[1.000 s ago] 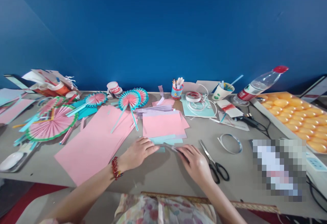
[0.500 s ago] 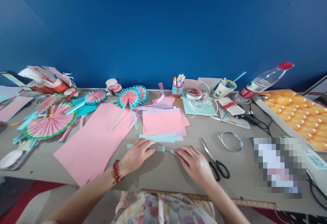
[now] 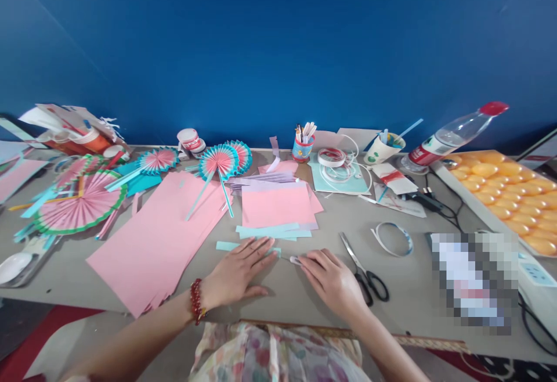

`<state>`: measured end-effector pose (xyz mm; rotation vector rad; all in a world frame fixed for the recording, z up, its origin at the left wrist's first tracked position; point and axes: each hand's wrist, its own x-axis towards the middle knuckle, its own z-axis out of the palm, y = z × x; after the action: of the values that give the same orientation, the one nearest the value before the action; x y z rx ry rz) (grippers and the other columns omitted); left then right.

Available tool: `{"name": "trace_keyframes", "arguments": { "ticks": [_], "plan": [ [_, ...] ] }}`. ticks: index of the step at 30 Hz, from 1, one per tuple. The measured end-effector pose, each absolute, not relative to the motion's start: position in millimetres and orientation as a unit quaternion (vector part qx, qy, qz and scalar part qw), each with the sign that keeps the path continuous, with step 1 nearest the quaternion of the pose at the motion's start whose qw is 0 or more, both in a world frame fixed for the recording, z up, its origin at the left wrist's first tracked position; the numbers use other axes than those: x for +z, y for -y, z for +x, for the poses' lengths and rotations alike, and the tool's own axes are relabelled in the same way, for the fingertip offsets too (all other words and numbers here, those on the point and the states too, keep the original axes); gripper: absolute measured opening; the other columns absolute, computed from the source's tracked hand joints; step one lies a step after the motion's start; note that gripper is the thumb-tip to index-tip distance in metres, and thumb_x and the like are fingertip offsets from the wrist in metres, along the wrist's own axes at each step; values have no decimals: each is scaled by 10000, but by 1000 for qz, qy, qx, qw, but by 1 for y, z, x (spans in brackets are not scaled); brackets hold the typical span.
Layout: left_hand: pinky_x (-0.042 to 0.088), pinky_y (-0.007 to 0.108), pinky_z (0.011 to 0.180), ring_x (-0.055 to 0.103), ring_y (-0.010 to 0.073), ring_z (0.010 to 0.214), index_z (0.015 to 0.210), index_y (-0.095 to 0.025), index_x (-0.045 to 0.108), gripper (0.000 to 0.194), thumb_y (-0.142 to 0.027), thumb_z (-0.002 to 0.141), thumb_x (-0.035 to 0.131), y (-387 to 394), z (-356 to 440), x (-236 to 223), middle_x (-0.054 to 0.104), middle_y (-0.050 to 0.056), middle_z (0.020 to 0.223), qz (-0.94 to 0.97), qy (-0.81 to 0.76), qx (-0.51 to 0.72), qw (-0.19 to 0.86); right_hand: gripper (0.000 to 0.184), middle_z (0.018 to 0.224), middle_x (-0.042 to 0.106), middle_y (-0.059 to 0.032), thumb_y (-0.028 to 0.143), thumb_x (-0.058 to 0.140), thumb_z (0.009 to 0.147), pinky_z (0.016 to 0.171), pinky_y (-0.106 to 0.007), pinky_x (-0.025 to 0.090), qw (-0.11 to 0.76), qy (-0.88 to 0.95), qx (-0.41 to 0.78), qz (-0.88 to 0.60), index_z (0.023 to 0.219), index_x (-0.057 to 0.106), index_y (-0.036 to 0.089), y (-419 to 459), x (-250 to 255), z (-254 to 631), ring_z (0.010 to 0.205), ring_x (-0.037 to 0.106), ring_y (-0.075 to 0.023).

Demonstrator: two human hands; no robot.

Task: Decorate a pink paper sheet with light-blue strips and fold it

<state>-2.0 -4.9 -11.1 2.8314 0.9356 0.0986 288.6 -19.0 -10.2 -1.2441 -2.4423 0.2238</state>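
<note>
My left hand (image 3: 237, 274) lies flat with its fingers spread, pressing on a narrow light blue paper strip (image 3: 225, 246). The strip's right end shows just past the fingertips; its middle is hidden under them. In a pinch, my right hand (image 3: 333, 280) holds a small white thing with a thin end (image 3: 295, 260), pointing left toward the strip. Its exact kind is too small to make out. Above both hands lie more light blue strips (image 3: 270, 232), at the lower edge of a pink paper stack (image 3: 278, 205). Scissors (image 3: 363, 266) with black handles rest right of my right hand.
Large pink sheets (image 3: 148, 242) spread at the left, with folded paper fans (image 3: 80, 202) beyond. At the back stand a pen cup (image 3: 302, 148) and a paper cup (image 3: 383, 150). A tape roll (image 3: 394, 240), a bottle (image 3: 452, 138) and an orange bumpy panel (image 3: 505, 196) are right.
My left hand has flattened and spread its fingers, reaching a little further right along the strip. My right hand keeps its pinch in nearly the same spot.
</note>
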Motion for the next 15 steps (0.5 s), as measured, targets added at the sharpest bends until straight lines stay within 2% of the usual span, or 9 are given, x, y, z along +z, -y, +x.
{"name": "trace_keyframes", "arguments": {
  "ticks": [15],
  "plan": [
    [179,433,1228,202,266,1512,1593,-204,152,798,-639,976,408,5,-2,-12,185,96,1646,946,-310,44,84,220,907,650,-67,138,475,976,753,-297,510,195,877,57,-435,1073,669,178,20,-9,280,842,588,-187]
  ]
}}
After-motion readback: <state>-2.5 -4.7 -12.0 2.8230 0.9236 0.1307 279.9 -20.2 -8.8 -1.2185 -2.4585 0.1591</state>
